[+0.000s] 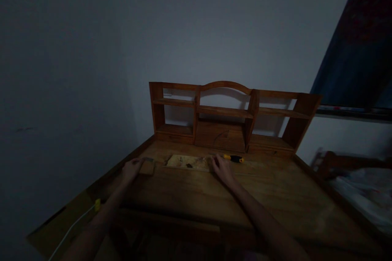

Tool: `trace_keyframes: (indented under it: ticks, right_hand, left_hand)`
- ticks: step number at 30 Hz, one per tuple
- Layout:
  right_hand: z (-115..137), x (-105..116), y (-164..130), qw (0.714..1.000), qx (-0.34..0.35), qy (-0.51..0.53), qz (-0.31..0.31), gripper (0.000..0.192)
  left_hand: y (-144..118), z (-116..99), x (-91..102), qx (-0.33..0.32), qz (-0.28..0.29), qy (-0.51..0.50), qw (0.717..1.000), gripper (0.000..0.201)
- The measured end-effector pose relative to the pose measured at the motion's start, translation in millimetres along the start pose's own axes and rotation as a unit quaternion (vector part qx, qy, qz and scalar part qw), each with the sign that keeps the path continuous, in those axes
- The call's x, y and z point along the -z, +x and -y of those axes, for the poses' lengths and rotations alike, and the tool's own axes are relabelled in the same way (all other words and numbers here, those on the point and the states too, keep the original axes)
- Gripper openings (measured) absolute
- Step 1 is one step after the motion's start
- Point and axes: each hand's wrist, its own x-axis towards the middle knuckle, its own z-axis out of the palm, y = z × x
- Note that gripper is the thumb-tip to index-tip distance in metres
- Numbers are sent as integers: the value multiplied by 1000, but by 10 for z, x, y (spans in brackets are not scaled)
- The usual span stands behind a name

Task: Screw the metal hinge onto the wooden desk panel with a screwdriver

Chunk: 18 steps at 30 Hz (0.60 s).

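The small wooden block (147,167) sits on the desk (275,195), under the left hand's (132,169) curled fingers. The flat pale board (188,162) lies sideways between both hands. The right hand (222,170) rests flat, fingers loose, near the yellow screwdriver (233,158).

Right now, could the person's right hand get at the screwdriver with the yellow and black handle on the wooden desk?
Probably yes. The right hand rests on the wooden desk just beside the yellow and black screwdriver, and nothing lies between them. The left hand is off at a small wooden block.
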Motion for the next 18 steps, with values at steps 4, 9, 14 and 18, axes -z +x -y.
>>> trace_keyframes:
  ticks: [4,9,14,18]
  right_hand:
    - [673,-387,160,999,14,13,40,28]
    - [1562,-1082,416,993,30,-2,110,21]
    - [2069,-1523,518,988,39,-20,151,23]
    - [2023,-1571,451,985,49,-35,163,25]
  left_hand:
    - [2,59,101,2,8,5,1000,21]
    - [63,298,193,-55,8,33,998,37]
    - [-51,368,310,-187,-42,65,979,41]
    - [-172,263,311,-261,-46,84,961,40]
